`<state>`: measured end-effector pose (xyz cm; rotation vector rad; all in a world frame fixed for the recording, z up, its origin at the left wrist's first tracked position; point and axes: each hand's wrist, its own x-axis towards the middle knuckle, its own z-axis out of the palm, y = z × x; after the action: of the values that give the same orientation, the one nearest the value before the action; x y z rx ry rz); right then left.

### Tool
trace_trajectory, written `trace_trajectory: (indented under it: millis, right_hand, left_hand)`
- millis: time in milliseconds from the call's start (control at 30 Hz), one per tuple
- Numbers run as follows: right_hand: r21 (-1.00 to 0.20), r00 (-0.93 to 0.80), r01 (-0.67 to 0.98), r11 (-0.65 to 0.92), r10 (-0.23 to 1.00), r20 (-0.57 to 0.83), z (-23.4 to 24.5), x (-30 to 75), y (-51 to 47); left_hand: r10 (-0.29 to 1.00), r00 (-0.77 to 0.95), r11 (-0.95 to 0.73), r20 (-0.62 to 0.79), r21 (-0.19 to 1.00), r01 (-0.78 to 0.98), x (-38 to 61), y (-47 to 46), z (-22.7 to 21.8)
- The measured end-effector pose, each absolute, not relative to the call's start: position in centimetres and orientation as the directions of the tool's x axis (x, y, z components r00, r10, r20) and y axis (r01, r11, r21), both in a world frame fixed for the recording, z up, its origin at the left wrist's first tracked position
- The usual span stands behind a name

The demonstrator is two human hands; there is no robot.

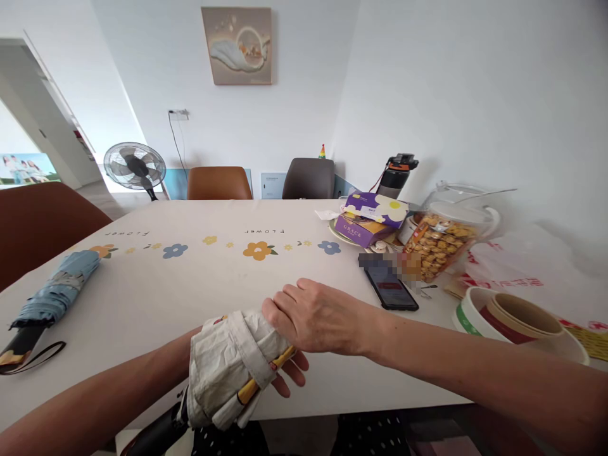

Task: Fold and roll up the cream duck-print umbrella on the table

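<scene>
A folded cream umbrella lies tilted across my two hands at the table's near edge, its black handle toward the lower left. A strap of the same cloth runs around its bundled canopy, with yellow patches showing beside it. My right hand closes over the upper right end of the canopy, fingers curled. From behind and below, my left hand supports the umbrella; only some fingertips show past the cloth, and the palm is hidden. A second, light-blue umbrella lies folded at the left, apart from both hands.
On the right are a phone, a purple tissue box, a jar of snacks, a dark bottle, rolls of tape and a plastic bag. Chairs and a fan stand beyond the table.
</scene>
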<state>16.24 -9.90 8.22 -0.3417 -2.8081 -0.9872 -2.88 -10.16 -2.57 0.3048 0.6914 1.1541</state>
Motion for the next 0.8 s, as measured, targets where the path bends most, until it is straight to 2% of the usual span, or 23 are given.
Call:
trace_trajectory:
  millis: [100,167,233,300,333,433,567,800]
  right_hand:
    - [0.629,-0.963,0.260,0.733,0.153,0.221,8.7,17.0,-9.8]
    - [0.647,-0.963,0.266,0.715,0.163,0.216,8.7,17.8,-9.9]
    - [0.655,-0.959,0.281,0.702,0.186,0.213,8.6,18.3,-10.1]
    - [0.649,-0.951,0.308,0.695,0.236,0.198,8.4,18.6,-10.6]
    - [0.642,-0.944,0.326,0.694,0.271,0.186,8.3,18.6,-10.9]
    - [0.602,-0.914,0.388,0.698,0.373,0.156,8.0,18.1,-12.0]
    - [0.496,-0.900,0.411,0.765,0.427,0.087,7.7,17.4,-13.1]
    - [0.077,-0.839,0.520,0.850,0.526,-0.140,9.0,16.7,-12.7]
  left_hand:
    - [0.871,0.265,0.480,-0.413,0.608,-0.633,-4.0,-11.2,-1.4]
    - [0.794,0.367,0.607,-0.484,0.630,-0.484,-5.0,-11.8,-0.4]
    - [0.617,0.532,0.760,-0.580,0.614,-0.213,-5.8,-12.2,0.6]
    - [0.419,0.636,0.817,-0.648,0.574,0.046,-6.2,-12.3,1.3]
    - [0.361,0.656,0.815,-0.663,0.566,0.123,-6.2,-12.3,1.5]
    - [0.373,0.661,0.772,-0.650,0.613,0.168,-5.6,-12.4,1.6]
    - [0.421,0.658,0.685,-0.624,0.695,0.221,-4.5,-12.6,1.4]
    - [0.427,0.674,0.522,-0.602,0.773,0.360,-3.6,-12.6,2.7]
